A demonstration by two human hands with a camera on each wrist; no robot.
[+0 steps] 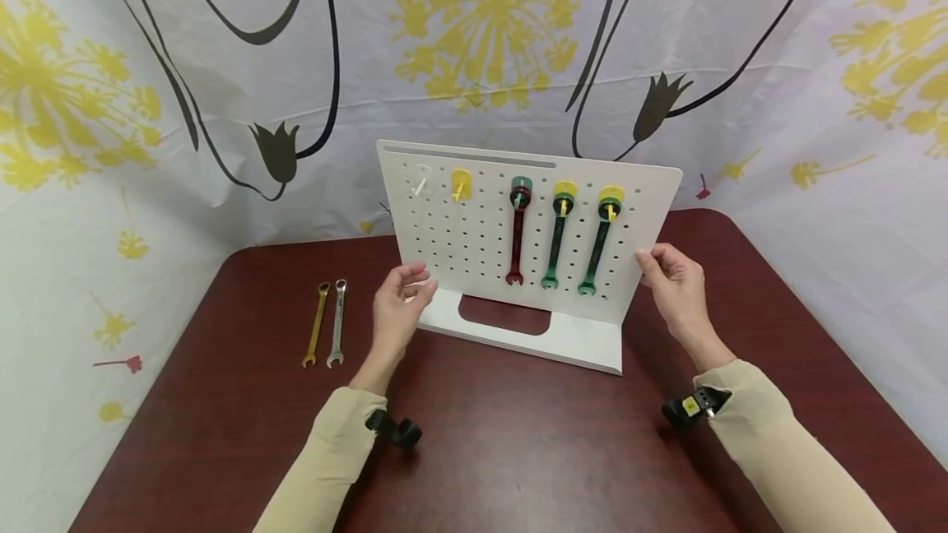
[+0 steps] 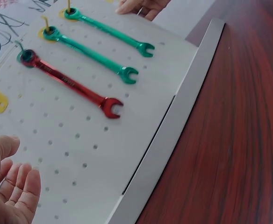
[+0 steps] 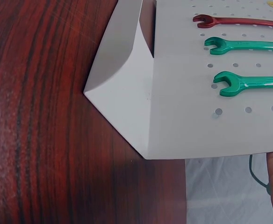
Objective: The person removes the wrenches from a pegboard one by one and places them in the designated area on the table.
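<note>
Currently both hands, left hand (image 1: 396, 307) loosely open and right hand (image 1: 670, 282) pinching its edge, square the pegboard (image 1: 474, 241); next likely the gold wrench (image 1: 317, 324).

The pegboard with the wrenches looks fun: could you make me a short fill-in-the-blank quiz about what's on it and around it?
1. The white pegboard has ___ wrenches hanging on it.
2. Left of the two green wrenches hangs one ___ wrench.
3. On the table, beside the gold wrench, lies a ___ wrench.
4. The right hand touches the pegboard's ___ edge.

Missing words: three; red; silver; right
</note>
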